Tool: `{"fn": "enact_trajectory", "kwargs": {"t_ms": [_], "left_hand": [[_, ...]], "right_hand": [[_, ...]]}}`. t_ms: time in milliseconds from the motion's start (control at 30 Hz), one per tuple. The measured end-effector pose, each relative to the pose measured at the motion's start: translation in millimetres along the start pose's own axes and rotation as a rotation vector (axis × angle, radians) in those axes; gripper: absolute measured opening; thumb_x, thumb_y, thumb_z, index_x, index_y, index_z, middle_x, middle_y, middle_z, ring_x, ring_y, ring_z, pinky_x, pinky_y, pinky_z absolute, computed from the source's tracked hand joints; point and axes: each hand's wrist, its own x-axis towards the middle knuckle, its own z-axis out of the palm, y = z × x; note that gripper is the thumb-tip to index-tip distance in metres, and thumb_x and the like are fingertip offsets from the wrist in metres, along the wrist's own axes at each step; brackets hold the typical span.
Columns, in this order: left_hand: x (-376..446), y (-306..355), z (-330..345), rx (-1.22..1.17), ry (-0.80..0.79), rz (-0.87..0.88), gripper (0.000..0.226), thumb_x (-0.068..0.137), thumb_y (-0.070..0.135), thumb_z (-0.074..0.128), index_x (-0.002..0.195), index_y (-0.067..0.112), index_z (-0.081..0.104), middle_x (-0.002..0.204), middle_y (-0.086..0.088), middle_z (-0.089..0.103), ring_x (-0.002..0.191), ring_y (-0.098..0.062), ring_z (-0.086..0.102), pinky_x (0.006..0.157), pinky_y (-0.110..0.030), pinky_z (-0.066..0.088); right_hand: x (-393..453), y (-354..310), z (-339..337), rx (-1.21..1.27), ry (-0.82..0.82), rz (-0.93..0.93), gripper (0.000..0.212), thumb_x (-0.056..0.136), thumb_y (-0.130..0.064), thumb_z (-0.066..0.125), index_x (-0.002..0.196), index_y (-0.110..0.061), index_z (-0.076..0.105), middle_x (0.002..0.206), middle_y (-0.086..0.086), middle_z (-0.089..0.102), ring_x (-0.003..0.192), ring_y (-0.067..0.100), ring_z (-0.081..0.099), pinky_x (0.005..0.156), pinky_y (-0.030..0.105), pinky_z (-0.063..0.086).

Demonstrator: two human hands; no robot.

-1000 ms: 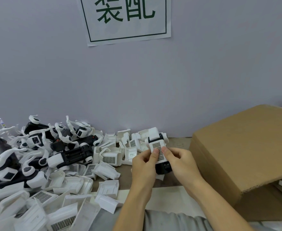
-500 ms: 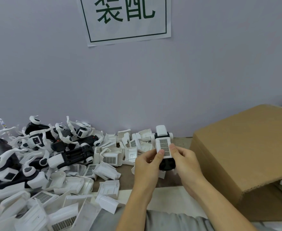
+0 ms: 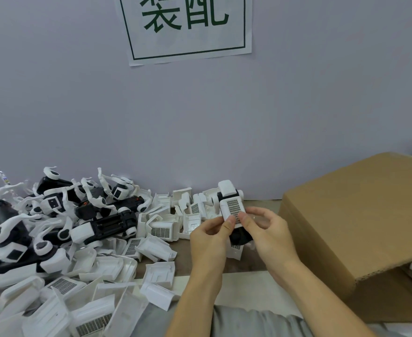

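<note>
A small black and white toy body point(image 3: 231, 203) with a white grille cover on top is held upright above the table, in the middle of the view. My left hand point(image 3: 210, 239) grips it from the left, thumb on the grille's lower edge. My right hand point(image 3: 268, 234) grips it from the right, its thumb pressed on the same edge next to the left thumb. The lower black part of the toy is partly hidden behind my fingers.
A heap of loose white grille covers point(image 3: 156, 227) spreads over the table's left and middle. Black and white toy bodies point(image 3: 107, 222) are piled at the far left. A large cardboard box point(image 3: 360, 215) stands at the right. A paper sign point(image 3: 188, 27) hangs on the wall.
Both hands have carried the toy a little to the right and turned it more upright. The thumbs have closed together on the grille's lower edge.
</note>
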Motion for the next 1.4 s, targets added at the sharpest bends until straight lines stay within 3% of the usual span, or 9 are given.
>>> {"fn": "enact_trajectory", "kwargs": {"t_ms": [167,300,400,533,633,800,1067,1167,1400], "left_hand": [[-3,1,4,-0.098,-0.076,-0.063,0.036,0.1,0.044,0.056,0.098,0.018,0.081,0.099,-0.008,0.079,0.101,-0.024,0.074,0.091,-0.041,0.056],[-1,3,6,-0.182,-0.134,-0.139,0.045,0.103,0.045,0.045,0.116,0.014,0.074,0.107,-0.008,0.077,0.104,-0.02,0.073,0.095,-0.037,0.054],[0,5,5,-0.091,-0.125,-0.079,0.036,0.104,0.034,0.049,0.108,0.011,0.076,0.099,-0.006,0.079,0.098,-0.017,0.074,0.088,-0.03,0.055],[0,5,3,0.139,0.198,0.142,0.037,0.101,0.021,0.056,0.071,0.003,0.068,0.064,0.002,0.065,0.063,-0.012,0.058,0.069,-0.03,0.046],[5,8,-4,0.056,0.364,0.176,0.016,0.098,0.024,0.061,0.087,0.013,0.065,0.081,0.002,0.061,0.076,-0.015,0.055,0.072,-0.032,0.045],[2,8,-3,-0.178,0.029,-0.043,0.022,0.098,0.028,0.062,0.112,0.04,0.073,0.116,0.002,0.074,0.11,-0.021,0.068,0.101,-0.045,0.052],[2,12,-6,-0.146,0.09,0.033,0.02,0.094,0.013,0.068,0.102,0.031,0.076,0.091,-0.003,0.079,0.084,-0.018,0.074,0.085,-0.04,0.059],[0,15,-2,-0.101,0.104,0.082,0.022,0.09,0.008,0.073,0.102,0.026,0.075,0.086,0.001,0.079,0.078,-0.011,0.075,0.067,-0.021,0.058],[-2,27,14,0.221,0.003,0.295,0.029,0.084,0.016,0.08,0.09,0.043,0.071,0.088,0.015,0.072,0.079,-0.002,0.07,0.074,-0.024,0.058]], "right_hand": [[-1,-1,2,-0.19,0.049,-0.184,0.013,0.09,-0.025,0.073,0.101,-0.023,0.067,0.09,-0.01,0.074,0.085,0.001,0.07,0.064,0.011,0.051],[-3,2,3,-0.505,-0.051,-0.248,0.048,0.08,-0.031,0.081,0.121,-0.04,0.057,0.114,-0.021,0.056,0.106,-0.005,0.057,0.086,0.013,0.047],[1,1,0,-0.494,0.039,-0.258,0.035,0.086,-0.027,0.074,0.117,-0.031,0.058,0.107,-0.017,0.062,0.102,-0.006,0.06,0.083,0.011,0.047],[8,-5,-13,-0.265,0.192,-0.131,0.005,0.09,-0.021,0.066,0.093,-0.025,0.067,0.082,-0.016,0.068,0.082,0.006,0.066,0.058,0.012,0.045],[8,-9,-19,-0.155,0.157,-0.05,0.015,0.09,-0.019,0.058,0.084,-0.014,0.071,0.056,-0.014,0.053,0.064,0.031,0.062,0.05,0.029,0.042],[5,-13,-20,-0.1,-0.029,-0.014,0.031,0.087,-0.019,0.056,0.094,0.011,0.063,0.09,0.032,0.054,0.074,0.027,0.048,0.058,0.038,0.044],[6,-10,-20,-0.228,-0.128,0.034,0.022,0.093,-0.002,0.055,0.099,-0.016,0.072,0.096,0.002,0.073,0.09,0.015,0.069,0.066,0.015,0.052],[5,-5,-20,-0.37,-0.192,0.013,0.036,0.087,0.003,0.057,0.102,-0.027,0.069,0.097,-0.005,0.072,0.082,0.017,0.071,0.059,0.022,0.055],[2,-4,-22,-0.456,-0.186,-0.048,0.052,0.08,0.01,0.051,0.11,-0.031,0.065,0.095,-0.008,0.072,0.075,0.02,0.071,0.042,0.033,0.052]]}}
